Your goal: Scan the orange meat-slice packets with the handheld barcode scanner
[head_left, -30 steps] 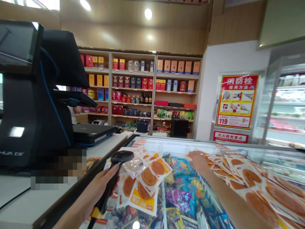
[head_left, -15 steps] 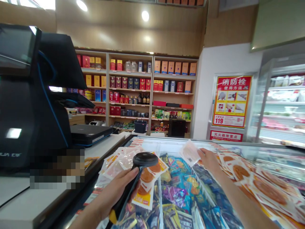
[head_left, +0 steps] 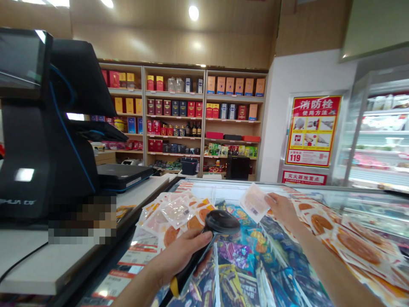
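My left hand is wrapped round the handle of a black barcode scanner with a yellow band near its base. Between the fingertips of my right hand hangs a flat whitish packet, a small barcode printed on the side facing me. Left of the scanner, a spread pile of similar flat packets lies on the glass freezer top, some showing round orange-brown food pictures. A larger stack of such packets lies to the right, beyond my right forearm. Part of my left fingers is hidden behind the scanner handle.
Colourful wrapped packs show through the glass. A black checkout terminal stands on the white counter at left. Shelves of boxes line the back wall, beside a red and yellow poster and a lit display cooler.
My left hand has moved the scanner to the right, closer to the packet in my right hand. The right hand still holds that packet in nearly the same place. The view has shifted slightly.
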{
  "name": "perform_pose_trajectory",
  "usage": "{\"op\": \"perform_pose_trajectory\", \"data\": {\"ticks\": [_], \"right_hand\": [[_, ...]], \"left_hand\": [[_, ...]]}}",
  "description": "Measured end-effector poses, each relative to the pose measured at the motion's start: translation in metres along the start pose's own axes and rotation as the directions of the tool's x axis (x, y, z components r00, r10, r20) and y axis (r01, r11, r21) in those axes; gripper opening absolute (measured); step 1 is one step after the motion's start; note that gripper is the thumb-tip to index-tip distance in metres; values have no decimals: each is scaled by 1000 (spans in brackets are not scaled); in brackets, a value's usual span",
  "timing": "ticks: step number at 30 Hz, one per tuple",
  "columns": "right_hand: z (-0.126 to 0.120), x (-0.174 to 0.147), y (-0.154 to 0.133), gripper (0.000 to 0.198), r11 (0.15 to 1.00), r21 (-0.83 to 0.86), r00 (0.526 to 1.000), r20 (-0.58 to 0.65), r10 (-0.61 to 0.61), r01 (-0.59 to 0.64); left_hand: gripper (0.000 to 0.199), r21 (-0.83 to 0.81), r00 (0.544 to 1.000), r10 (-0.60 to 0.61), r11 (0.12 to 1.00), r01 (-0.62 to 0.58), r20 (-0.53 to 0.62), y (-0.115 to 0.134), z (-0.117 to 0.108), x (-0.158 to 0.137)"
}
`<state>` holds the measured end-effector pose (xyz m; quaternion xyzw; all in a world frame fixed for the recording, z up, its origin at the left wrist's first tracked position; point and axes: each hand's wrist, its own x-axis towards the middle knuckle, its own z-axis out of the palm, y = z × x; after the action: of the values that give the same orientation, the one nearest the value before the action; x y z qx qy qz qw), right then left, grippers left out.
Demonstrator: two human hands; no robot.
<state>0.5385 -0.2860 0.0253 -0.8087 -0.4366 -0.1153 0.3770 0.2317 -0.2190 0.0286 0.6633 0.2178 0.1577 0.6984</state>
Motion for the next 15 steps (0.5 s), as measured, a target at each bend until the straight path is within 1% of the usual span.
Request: {"op": "perform_pose_trajectory", "data": {"ticks": [6, 10, 12, 15], "right_hand": [[-1, -2, -3, 34, 1000, -17, 1000, 14, -1, 1], [-2, -2, 0, 35, 999, -42, 1000, 7, -6, 6], [-2, -1, 1, 36, 996, -89, 1000, 1, -10, 10], [3, -3, -4, 36, 978, -206, 999, -31, -39, 32]], "left_hand": [[37, 22, 999, 24, 999, -23, -42, 0, 3, -1], [34, 14, 995, 88, 996, -87, -39, 1, -2, -4], [34, 41, 991, 96, 995, -93, -89, 2, -9, -7], [37, 108, 971, 95, 992, -73, -220, 5, -26, -13]]}}
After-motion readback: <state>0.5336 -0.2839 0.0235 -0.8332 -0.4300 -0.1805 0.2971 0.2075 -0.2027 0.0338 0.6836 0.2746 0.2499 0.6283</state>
